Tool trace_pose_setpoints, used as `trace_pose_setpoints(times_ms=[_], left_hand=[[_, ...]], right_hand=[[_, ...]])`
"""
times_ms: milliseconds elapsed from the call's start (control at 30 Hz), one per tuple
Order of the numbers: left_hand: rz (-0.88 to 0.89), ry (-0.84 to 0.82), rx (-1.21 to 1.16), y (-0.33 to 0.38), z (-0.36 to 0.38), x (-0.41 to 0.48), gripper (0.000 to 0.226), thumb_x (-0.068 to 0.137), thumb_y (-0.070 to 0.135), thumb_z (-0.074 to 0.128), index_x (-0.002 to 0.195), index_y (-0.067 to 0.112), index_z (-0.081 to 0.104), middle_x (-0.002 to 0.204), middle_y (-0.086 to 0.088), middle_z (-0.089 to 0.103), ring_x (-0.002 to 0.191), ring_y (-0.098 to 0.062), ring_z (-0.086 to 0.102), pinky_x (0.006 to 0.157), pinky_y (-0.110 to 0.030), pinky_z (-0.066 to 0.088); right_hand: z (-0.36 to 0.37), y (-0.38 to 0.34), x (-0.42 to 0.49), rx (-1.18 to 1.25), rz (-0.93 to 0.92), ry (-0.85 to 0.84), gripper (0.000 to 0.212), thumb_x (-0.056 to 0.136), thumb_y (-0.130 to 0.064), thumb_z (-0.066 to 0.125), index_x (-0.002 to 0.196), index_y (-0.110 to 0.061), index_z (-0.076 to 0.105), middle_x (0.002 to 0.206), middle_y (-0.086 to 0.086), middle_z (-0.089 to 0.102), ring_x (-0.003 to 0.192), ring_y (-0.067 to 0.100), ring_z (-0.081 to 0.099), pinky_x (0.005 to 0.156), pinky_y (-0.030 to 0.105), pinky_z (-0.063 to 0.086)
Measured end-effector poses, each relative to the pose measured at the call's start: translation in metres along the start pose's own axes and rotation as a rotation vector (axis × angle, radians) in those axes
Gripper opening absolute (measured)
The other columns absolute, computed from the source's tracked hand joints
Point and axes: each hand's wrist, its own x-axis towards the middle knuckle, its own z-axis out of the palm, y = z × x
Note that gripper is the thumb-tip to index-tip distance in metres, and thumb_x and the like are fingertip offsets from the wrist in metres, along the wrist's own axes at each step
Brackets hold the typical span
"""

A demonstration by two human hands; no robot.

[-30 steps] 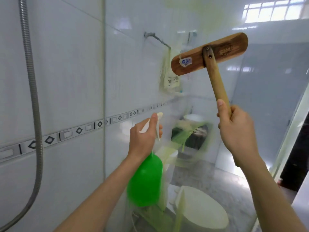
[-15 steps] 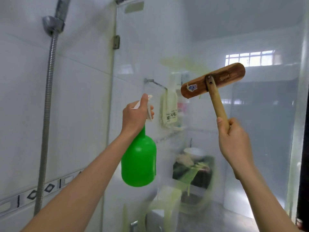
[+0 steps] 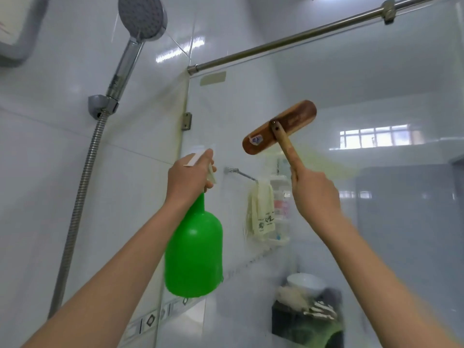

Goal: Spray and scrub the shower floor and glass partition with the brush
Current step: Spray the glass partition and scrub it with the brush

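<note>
Glass (image 3: 401, 234): smooth clear pane; hinged left edge, steel rail (image 3: 288, 42) along its top.
Wall (image 3: 50, 159): glossy white tile, left of the glass.
Shower (image 3: 141, 17): round chrome head on a ribbed hose, left of the glass.
Bottle (image 3: 194, 252): green plastic, bell-shaped, in front of the glass's left edge.
Brush (image 3: 278, 128): oblong wooden head, tilted, high before the glass; whether they touch, I cannot tell.
Left hand (image 3: 188, 180): fingers curled round the bottle's neck.
Right hand (image 3: 315, 194): fist gripping the brush's handle.

Soft, even daylight from the blown-out window (image 3: 376, 136) fills the pale room with barely any shadow, white glare streaks the tiles (image 3: 175, 52), the glass (image 3: 414, 234) looks hazy, the bottle (image 3: 194, 257) and bottom corners smear with blur, and the wide lens splays straight lines toward the edges.
</note>
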Motion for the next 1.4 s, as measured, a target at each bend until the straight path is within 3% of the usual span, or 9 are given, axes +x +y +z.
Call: trace_pose_setpoints(times_ms=[100,233,433,600,833,933,1000,1200,1400], left_hand=[[0.021,0.038,-0.02,0.001,-0.01,0.007,0.033,0.098,0.041,0.059,0.091,0.011,0.073,0.089,-0.001,0.076,0.039,-0.007,0.052,0.044,-0.021,0.047],[0.05,0.083,-0.066,-0.002,-0.03,0.012,0.036,0.099,0.039,0.057,0.091,0.009,0.074,0.085,0.0,0.075,0.037,-0.006,0.048,0.041,-0.018,0.043],[0.022,0.052,-0.066,-0.004,-0.045,0.017,0.033,0.098,0.042,0.058,0.093,0.014,0.074,0.088,-0.001,0.077,0.039,-0.008,0.049,0.045,-0.024,0.044],[0.045,0.054,-0.051,-0.006,-0.06,0.018,0.033,0.098,0.043,0.058,0.09,0.017,0.076,0.086,0.002,0.078,0.041,-0.01,0.05,0.051,-0.026,0.047],[0.026,0.057,-0.016,-0.019,-0.073,0.021,0.035,0.098,0.045,0.058,0.09,0.017,0.076,0.087,0.002,0.078,0.041,-0.012,0.049,0.05,-0.026,0.046],[0.04,0.059,-0.003,-0.023,-0.083,0.023,0.034,0.097,0.045,0.059,0.088,0.017,0.076,0.088,-0.004,0.078,0.04,-0.011,0.049,0.049,-0.027,0.045],[0.052,0.056,-0.032,-0.027,-0.089,0.024,0.031,0.097,0.043,0.06,0.087,0.019,0.076,0.088,0.0,0.078,0.04,-0.01,0.048,0.049,-0.028,0.044],[0.042,0.048,-0.001,-0.035,-0.096,0.026,0.03,0.096,0.042,0.062,0.086,0.019,0.077,0.086,-0.004,0.077,0.039,-0.01,0.047,0.047,-0.027,0.042],[0.086,0.008,0.006,-0.037,-0.113,0.022,0.026,0.1,0.034,0.056,0.089,0.02,0.076,0.09,0.006,0.078,0.04,-0.009,0.045,0.041,-0.022,0.042]], right_hand=[[0.009,-0.007,0.008,-0.012,0.015,0.006,0.074,0.101,-0.014,0.03,0.141,-0.057,-0.017,0.055,0.008,0.043,0.041,0.023,0.042,0.039,0.029,0.032],[0.028,-0.005,-0.081,0.041,0.083,-0.091,0.076,0.102,-0.018,0.033,0.141,-0.054,-0.021,0.051,0.003,0.042,0.04,0.021,0.042,0.04,0.035,0.042],[0.051,-0.03,0.042,-0.081,-0.003,0.008,0.082,0.1,-0.01,0.039,0.145,-0.048,-0.018,0.054,0.009,0.05,0.039,0.021,0.042,0.037,0.026,0.031],[0.052,-0.025,-0.079,0.083,0.11,-0.126,0.074,0.102,-0.021,0.03,0.138,-0.056,-0.025,0.052,0.002,0.042,0.043,0.019,0.042,0.043,0.034,0.038],[0.07,-0.051,0.04,-0.019,-0.017,-0.017,0.077,0.1,-0.011,0.036,0.145,-0.051,-0.013,0.056,0.004,0.043,0.044,0.021,0.044,0.037,0.026,0.023],[0.074,-0.043,-0.035,0.075,0.076,-0.067,0.073,0.103,-0.02,0.032,0.14,-0.057,-0.018,0.066,0.012,0.054,0.055,0.027,0.054,0.046,0.03,0.034],[0.073,-0.048,-0.079,0.077,0.099,-0.159,0.072,0.104,-0.026,0.03,0.137,-0.056,-0.026,0.061,0.002,0.046,0.048,0.016,0.047,0.049,0.032,0.039],[0.103,-0.077,0.049,0.013,-0.037,-0.026,0.078,0.101,-0.012,0.037,0.145,-0.052,-0.013,0.052,0.002,0.041,0.039,0.016,0.039,0.036,0.027,0.025],[0.092,-0.063,-0.096,0.077,0.127,-0.217,0.067,0.104,-0.032,0.025,0.136,-0.056,-0.028,0.055,-0.007,0.037,0.044,0.005,0.038,0.048,0.025,0.041]])
